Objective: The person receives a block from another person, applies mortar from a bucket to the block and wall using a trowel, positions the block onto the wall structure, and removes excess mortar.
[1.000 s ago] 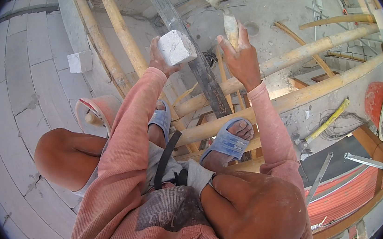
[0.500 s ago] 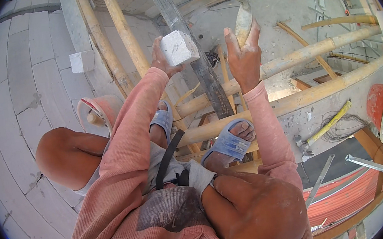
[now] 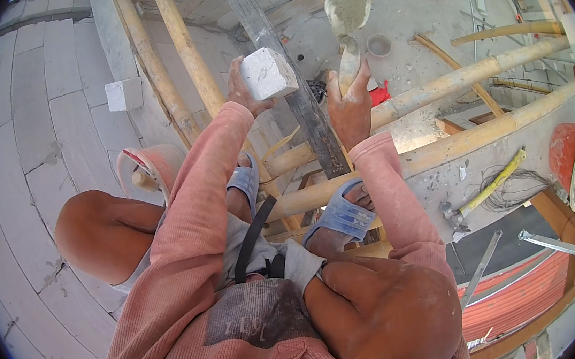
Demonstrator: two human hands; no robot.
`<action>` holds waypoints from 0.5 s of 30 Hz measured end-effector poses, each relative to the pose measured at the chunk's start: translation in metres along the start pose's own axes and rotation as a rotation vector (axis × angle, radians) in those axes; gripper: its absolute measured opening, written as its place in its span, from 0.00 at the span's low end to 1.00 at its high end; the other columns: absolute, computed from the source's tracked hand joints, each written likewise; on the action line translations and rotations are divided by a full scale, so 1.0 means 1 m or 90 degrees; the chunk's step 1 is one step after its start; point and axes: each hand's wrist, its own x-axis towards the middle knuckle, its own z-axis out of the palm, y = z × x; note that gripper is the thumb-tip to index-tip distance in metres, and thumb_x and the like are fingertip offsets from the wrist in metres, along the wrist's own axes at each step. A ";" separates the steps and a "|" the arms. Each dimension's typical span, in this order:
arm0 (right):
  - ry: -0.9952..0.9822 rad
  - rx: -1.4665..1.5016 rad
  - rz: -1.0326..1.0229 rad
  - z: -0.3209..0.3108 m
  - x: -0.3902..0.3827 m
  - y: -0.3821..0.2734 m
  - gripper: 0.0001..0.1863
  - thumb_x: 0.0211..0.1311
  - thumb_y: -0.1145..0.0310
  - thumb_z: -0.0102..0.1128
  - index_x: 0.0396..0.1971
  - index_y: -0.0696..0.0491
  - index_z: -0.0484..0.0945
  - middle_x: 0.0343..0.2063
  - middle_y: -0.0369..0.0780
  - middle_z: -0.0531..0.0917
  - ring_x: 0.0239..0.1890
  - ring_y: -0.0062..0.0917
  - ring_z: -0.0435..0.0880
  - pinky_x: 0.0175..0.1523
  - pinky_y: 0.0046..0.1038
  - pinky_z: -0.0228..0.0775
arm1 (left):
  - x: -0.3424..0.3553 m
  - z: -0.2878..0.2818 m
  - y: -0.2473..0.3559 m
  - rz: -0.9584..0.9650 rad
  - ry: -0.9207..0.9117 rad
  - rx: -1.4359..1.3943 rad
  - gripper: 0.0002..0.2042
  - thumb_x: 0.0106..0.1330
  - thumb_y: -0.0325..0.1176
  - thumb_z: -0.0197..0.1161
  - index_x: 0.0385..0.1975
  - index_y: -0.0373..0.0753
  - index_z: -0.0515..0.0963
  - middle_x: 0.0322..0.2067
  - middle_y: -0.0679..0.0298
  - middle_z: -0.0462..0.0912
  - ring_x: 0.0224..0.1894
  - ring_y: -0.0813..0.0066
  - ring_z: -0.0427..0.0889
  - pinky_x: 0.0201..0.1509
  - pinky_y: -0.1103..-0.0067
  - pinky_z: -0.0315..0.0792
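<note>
As the left hand (image 3: 242,94) gripped a block (image 3: 268,73), the right hand (image 3: 350,108) held a trowel (image 3: 349,54).
Keeping its far blade (image 3: 351,3) level seemed wise.

**Building site, down to bare block**

Unplastered pale block wall (image 3: 31,140) at left and bamboo poles (image 3: 479,134) spanning the middle and right mark a construction site. A mortar-laden trowel (image 3: 350,4) appears against a rough, littered concrete floor (image 3: 412,30) on the far side; at right, a yellow-handled hammer (image 3: 494,181) lies near a red bucket (image 3: 564,150).
</note>
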 end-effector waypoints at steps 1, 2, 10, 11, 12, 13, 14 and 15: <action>-0.116 -0.031 0.053 0.008 -0.010 -0.002 0.33 0.66 0.64 0.56 0.68 0.54 0.56 0.47 0.57 0.81 0.45 0.56 0.82 0.51 0.49 0.74 | 0.000 -0.006 0.004 0.010 0.009 0.007 0.55 0.43 0.37 0.81 0.71 0.50 0.48 0.65 0.63 0.63 0.65 0.65 0.66 0.74 0.66 0.56; -0.116 -0.027 0.049 0.009 -0.010 0.004 0.33 0.66 0.64 0.56 0.68 0.54 0.56 0.47 0.57 0.81 0.45 0.56 0.82 0.51 0.49 0.74 | -0.002 -0.012 0.006 0.016 0.013 0.016 0.55 0.43 0.37 0.81 0.71 0.50 0.48 0.65 0.63 0.63 0.65 0.65 0.66 0.74 0.66 0.56; -0.015 0.063 0.001 -0.024 0.048 -0.031 0.33 0.67 0.66 0.56 0.68 0.57 0.54 0.47 0.60 0.80 0.48 0.57 0.80 0.52 0.49 0.72 | -0.007 -0.014 0.010 -0.009 -0.006 -0.018 0.52 0.46 0.39 0.79 0.70 0.50 0.50 0.64 0.65 0.65 0.63 0.67 0.67 0.74 0.64 0.55; -0.015 0.062 -0.001 -0.020 0.046 -0.034 0.33 0.67 0.66 0.56 0.68 0.57 0.54 0.47 0.60 0.80 0.48 0.57 0.80 0.52 0.49 0.72 | -0.001 -0.015 0.008 0.010 0.013 0.001 0.50 0.47 0.40 0.78 0.70 0.50 0.50 0.64 0.65 0.66 0.63 0.67 0.68 0.73 0.63 0.56; 0.104 0.097 -0.016 -0.011 0.039 -0.035 0.33 0.67 0.66 0.55 0.68 0.57 0.54 0.47 0.60 0.80 0.47 0.57 0.80 0.52 0.49 0.73 | 0.002 -0.017 0.007 0.019 0.022 0.011 0.49 0.48 0.41 0.77 0.69 0.50 0.51 0.63 0.66 0.67 0.62 0.67 0.68 0.72 0.62 0.56; 0.223 0.125 -0.028 -0.005 0.027 -0.026 0.33 0.67 0.66 0.55 0.68 0.57 0.54 0.47 0.60 0.79 0.47 0.57 0.81 0.52 0.48 0.73 | 0.006 -0.018 0.000 0.018 0.024 0.015 0.48 0.49 0.42 0.76 0.69 0.50 0.52 0.63 0.66 0.67 0.62 0.66 0.69 0.72 0.62 0.57; 0.088 0.063 -0.032 0.010 0.003 0.015 0.33 0.67 0.66 0.56 0.68 0.56 0.54 0.46 0.59 0.80 0.46 0.57 0.81 0.51 0.49 0.73 | 0.014 -0.012 -0.006 0.015 0.016 0.020 0.46 0.51 0.43 0.75 0.69 0.50 0.52 0.63 0.66 0.68 0.61 0.66 0.69 0.71 0.61 0.57; 0.087 0.069 -0.034 0.012 -0.004 0.023 0.33 0.67 0.66 0.56 0.68 0.56 0.54 0.46 0.59 0.80 0.46 0.57 0.81 0.51 0.49 0.73 | 0.016 -0.022 -0.003 0.024 0.023 0.028 0.45 0.52 0.44 0.74 0.68 0.50 0.53 0.62 0.66 0.68 0.61 0.66 0.70 0.71 0.60 0.58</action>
